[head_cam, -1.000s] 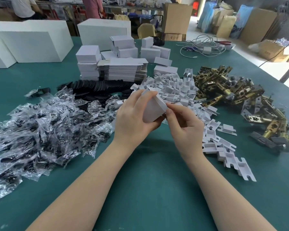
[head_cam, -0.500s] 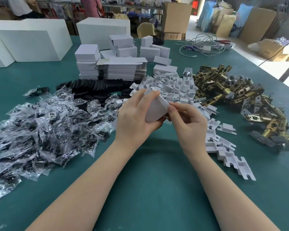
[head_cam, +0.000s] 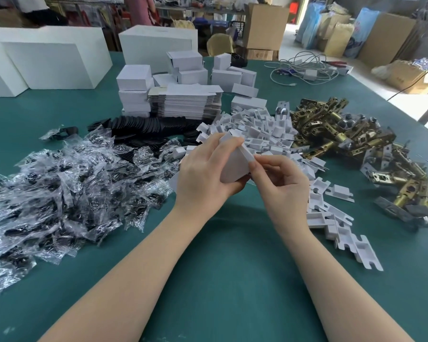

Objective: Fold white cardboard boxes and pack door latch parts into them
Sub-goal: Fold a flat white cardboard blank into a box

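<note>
A small white cardboard box (head_cam: 234, 166) is held above the green table (head_cam: 232, 280), just in front of me. My left hand (head_cam: 205, 171) wraps around it, fingers over the top and thumb underneath. My right hand (head_cam: 279, 183) pinches the box's right end flap between thumb and forefinger. Brass door latches (head_cam: 351, 141) lie heaped at the right. White plastic inserts (head_cam: 262, 129) are piled behind and right of my hands. A stack of flat box blanks (head_cam: 185, 102) sits further back.
Clear bags of black parts (head_cam: 59, 193) cover the left side, with black discs (head_cam: 146, 127) behind them. Folded small boxes (head_cam: 134, 77) and large white cartons (head_cam: 50, 60) stand at the back. Cables (head_cam: 304, 67) lie at the far right. People stand beyond the table.
Both hands have lifted the box slightly and turned it. My right fingers have shifted from pressing at the box's end to pinching its flap.
</note>
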### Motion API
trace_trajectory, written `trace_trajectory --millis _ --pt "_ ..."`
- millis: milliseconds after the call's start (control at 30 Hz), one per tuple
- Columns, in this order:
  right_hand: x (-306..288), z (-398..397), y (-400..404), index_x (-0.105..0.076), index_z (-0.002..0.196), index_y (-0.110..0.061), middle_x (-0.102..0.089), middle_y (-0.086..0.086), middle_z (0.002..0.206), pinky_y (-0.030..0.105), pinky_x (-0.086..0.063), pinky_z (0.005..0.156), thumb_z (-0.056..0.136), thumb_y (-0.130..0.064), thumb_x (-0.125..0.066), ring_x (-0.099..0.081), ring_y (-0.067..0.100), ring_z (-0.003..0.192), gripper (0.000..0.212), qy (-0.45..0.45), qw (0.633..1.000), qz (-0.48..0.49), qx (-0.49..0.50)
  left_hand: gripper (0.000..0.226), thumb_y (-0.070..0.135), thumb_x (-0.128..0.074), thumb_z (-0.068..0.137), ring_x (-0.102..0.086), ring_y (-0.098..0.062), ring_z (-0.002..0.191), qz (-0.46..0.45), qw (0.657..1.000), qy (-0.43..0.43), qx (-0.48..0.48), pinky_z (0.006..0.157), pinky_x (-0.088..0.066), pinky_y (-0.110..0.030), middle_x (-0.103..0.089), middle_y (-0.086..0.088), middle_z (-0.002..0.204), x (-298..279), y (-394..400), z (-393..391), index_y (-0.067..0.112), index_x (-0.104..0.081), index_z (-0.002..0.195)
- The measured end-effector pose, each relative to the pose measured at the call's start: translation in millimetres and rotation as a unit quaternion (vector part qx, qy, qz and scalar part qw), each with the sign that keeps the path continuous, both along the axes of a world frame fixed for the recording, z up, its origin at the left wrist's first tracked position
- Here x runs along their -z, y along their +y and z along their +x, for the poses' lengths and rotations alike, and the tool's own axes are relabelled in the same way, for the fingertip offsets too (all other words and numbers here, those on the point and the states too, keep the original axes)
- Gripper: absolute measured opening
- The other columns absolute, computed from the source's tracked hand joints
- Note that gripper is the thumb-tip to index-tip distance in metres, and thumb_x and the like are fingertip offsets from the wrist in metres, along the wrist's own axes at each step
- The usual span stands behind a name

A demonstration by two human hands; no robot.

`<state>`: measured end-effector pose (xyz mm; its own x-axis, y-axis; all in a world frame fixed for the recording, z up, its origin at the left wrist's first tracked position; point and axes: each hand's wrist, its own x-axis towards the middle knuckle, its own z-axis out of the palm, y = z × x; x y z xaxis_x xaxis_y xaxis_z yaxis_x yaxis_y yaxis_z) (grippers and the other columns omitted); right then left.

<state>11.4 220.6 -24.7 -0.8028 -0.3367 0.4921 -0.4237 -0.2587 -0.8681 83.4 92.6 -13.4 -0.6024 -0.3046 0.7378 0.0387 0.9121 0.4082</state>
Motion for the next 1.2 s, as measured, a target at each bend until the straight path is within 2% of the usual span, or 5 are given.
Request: trace_trajectory --millis 133,500,733,967,1200 --pt "-0.4 1.6 -2.1 -0.071 0.085 -0.027 -0.074 0.004 0.086 0.041 -0.059 0.081 0.091 -0.007 -0.069 -0.072 0.025 0.085 0.021 -0.023 0.999 -0.022 0.009 0.08 0.025 -0.089 0.06 -0.058 -0.026 0.116 0.001 1.0 -0.002 -0.002 0.086 -0.052 -0.052 -0.058 -0.005 0.131 2.5 2.2 -1.4 0.031 -0.044 0.127" --pt "2.7 2.2 0.7 -0.068 0.092 -0.035 -0.072 -0.025 0.087 0.015 -0.053 0.078 0.084 -0.01 -0.074 -0.071 0.001 0.083 0.027 0.113 0.993 0.028 0.033 0.069 0.025 -0.086 0.064 -0.058 -0.03 0.117 0.017 1.0 -0.009 0.015 0.088 -0.052 -0.05 -0.059 -0.011 0.131 1.9 2.3 -1.7 0.019 -0.06 0.128" --pt "7.3 0.9 -5.4 -0.055 0.13 -0.037 -0.063 -0.028 0.084 0.013 -0.047 0.065 0.091 -0.012 -0.069 -0.06 0.002 0.065 0.048 0.098 0.989 0.111 -0.001 0.061 0.04 -0.06 0.077 -0.057 -0.031 0.122 -0.04 0.999 -0.011 -0.003 0.092 -0.049 -0.051 -0.056 -0.013 0.137 2.6 2.9 -2.2 0.031 -0.039 0.133" --pt "5.5 -25.9 3.3 -0.063 0.131 -0.027 -0.07 -0.018 0.088 0.025 -0.058 0.075 0.097 -0.026 -0.06 -0.066 0.004 0.081 0.034 -0.181 0.979 0.003 0.094 0.079 0.069 -0.043 0.089 -0.037 -0.028 0.141 0.009 0.997 -0.064 -0.04 0.11 -0.029 -0.062 -0.032 -0.013 0.156 7.2 -3.3 -4.7 0.025 -0.023 0.151" --pt "-3.8 -35.7 3.2 -0.065 0.083 -0.014 -0.065 0.003 0.062 0.022 -0.05 0.046 0.093 -0.026 -0.066 -0.061 0.013 0.048 0.015 -0.424 0.905 -0.034 -0.022 0.111 0.06 -0.081 0.062 -0.036 0.008 0.135 0.222 0.959 -0.072 0.159 0.105 -0.033 -0.012 -0.031 0.036 0.146 14.1 -17.1 -1.3 0.055 -0.008 0.146"
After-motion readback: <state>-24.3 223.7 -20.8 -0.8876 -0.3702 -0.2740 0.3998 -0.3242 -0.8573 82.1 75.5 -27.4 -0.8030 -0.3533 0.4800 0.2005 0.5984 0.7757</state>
